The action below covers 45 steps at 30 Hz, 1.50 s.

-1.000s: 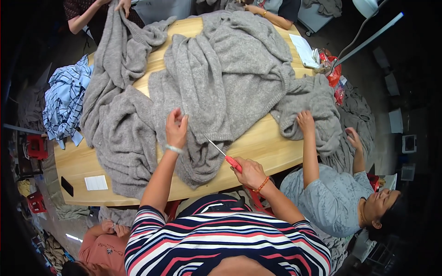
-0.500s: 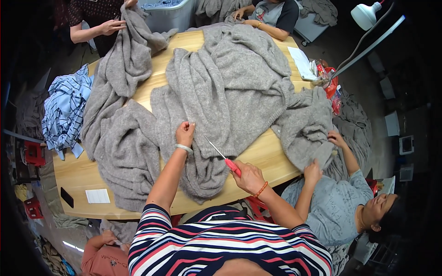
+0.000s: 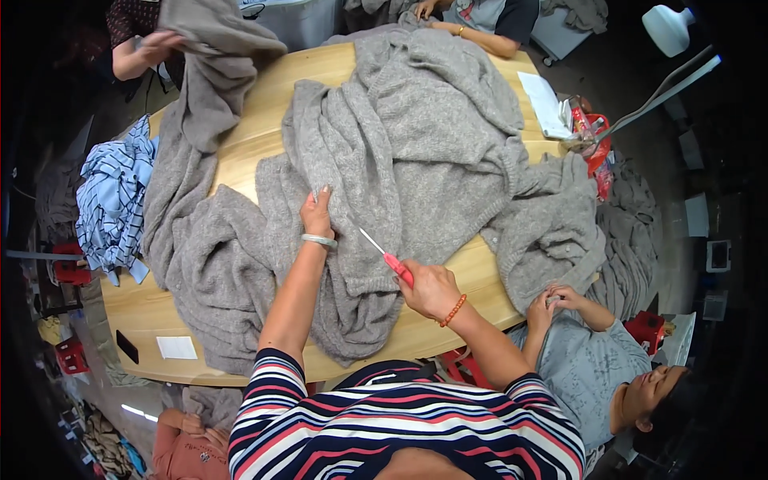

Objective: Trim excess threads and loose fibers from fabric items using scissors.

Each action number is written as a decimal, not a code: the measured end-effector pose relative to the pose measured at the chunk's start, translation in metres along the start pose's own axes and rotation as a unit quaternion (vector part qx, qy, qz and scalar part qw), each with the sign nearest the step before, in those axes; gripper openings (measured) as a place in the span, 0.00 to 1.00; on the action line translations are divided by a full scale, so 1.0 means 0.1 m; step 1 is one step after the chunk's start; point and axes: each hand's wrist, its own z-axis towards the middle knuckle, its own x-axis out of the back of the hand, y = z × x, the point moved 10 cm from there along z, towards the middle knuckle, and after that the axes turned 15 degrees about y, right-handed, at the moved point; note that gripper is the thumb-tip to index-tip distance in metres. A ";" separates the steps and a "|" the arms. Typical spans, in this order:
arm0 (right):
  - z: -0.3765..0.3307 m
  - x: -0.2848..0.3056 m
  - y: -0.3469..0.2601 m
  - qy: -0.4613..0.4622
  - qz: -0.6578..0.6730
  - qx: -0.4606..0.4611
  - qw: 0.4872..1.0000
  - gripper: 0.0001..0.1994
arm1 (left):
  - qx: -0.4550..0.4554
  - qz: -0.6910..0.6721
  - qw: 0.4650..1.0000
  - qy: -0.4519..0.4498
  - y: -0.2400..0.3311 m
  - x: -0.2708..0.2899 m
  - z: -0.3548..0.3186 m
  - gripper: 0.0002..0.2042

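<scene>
A grey knitted sweater (image 3: 360, 184) with a ribbed hem lies in folds in front of me on the wooden table. My left hand (image 3: 317, 214), with a pale bangle at the wrist, pinches a fold of it near its left side. In my right hand (image 3: 433, 290) is a red-handled tool (image 3: 398, 269) with a thin, pointed metal end. Its tip hovers over or rests against the knit, to the right of my left hand; contact cannot be made out. My right fingers wrap around the handle.
More grey knitwear lies left (image 3: 216, 264) and right (image 3: 552, 224). A blue striped cloth heap (image 3: 116, 188), phone (image 3: 127, 346) and white paper (image 3: 176, 347) are at left. Co-workers handle garments around the table (image 3: 136, 364). A lamp (image 3: 668, 30) stands far right.
My left hand has shifted slightly up and left along the sweater, its thumb now raised. The tool has moved a little. The far-left co-worker's garment swings; the right co-worker's hands have come together.
</scene>
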 end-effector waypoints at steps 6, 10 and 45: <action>-0.05 -0.11 0.15 -0.077 -0.001 0.033 0.997 0.11 | 0.047 -0.025 0.998 0.033 -0.11 0.20 -0.15 0.15; -0.08 -0.11 0.16 -0.102 -0.006 0.035 0.994 0.12 | 0.109 -0.017 0.994 0.003 -0.23 0.07 -0.37 0.17; -1.18 1.61 0.16 0.240 0.445 -0.071 0.860 0.15 | -0.289 -0.001 0.957 -0.017 2.73 1.62 -1.37 0.26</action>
